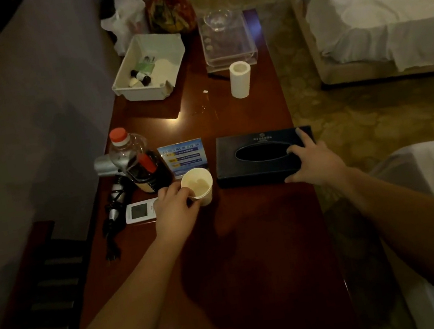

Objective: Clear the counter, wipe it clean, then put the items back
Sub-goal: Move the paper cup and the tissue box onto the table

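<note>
A long dark wooden counter [251, 244] runs away from me. My left hand [174, 208] grips a white paper cup [199, 185] standing on the counter at mid left. My right hand [313, 160] grips the right end of a black tissue box [254, 158], thumb at the oval opening and fingers over the near and right edges. Behind the cup stand a blue sign card [183, 156] and a clear bottle with a red cap [126, 153]. A white remote [139, 211] lies left of my left hand.
Farther back are a white tray [149, 67] of small bottles, a toilet paper roll [240, 79], a clear acrylic box [227, 40] with a glass bowl, and bags. A hair dryer [110, 181] and cord lie at the left edge. Beds [384, 9] stand to the right.
</note>
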Demonstrator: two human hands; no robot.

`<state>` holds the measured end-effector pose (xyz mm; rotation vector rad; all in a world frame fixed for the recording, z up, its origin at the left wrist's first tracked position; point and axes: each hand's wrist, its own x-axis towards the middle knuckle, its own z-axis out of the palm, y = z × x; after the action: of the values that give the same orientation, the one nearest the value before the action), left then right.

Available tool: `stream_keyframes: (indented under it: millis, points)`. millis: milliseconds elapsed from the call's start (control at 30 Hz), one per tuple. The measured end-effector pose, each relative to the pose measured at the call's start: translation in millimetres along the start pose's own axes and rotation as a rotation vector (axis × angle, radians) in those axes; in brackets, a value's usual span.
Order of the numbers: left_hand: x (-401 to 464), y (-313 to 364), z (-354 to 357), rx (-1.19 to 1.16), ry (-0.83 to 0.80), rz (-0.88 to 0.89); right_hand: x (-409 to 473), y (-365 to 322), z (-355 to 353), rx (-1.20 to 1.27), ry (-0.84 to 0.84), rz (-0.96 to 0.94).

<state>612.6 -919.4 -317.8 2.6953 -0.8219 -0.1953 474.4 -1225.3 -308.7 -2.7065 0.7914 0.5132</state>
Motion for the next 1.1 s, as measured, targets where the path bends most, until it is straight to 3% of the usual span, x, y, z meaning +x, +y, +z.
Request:
stream_keyframes:
  millis: [567, 933, 1100]
  points:
    - [23.9, -13.7, 19.1, 0.044, -0.035, 0.046, 35.1, 7.2, 15.3, -0.031, -0.002, -0.093]
    - [21.7, -9.0, 13.0, 0.002, -0.055, 0.033, 31.6, -1.3, 14.6, -0.128, -0.011, -0.035]
    - [12.0, -4.9, 4.8, 0.007, -0.122, -0.005, 24.3, 4.2, 10.0, -0.057, -0.065, -0.047]
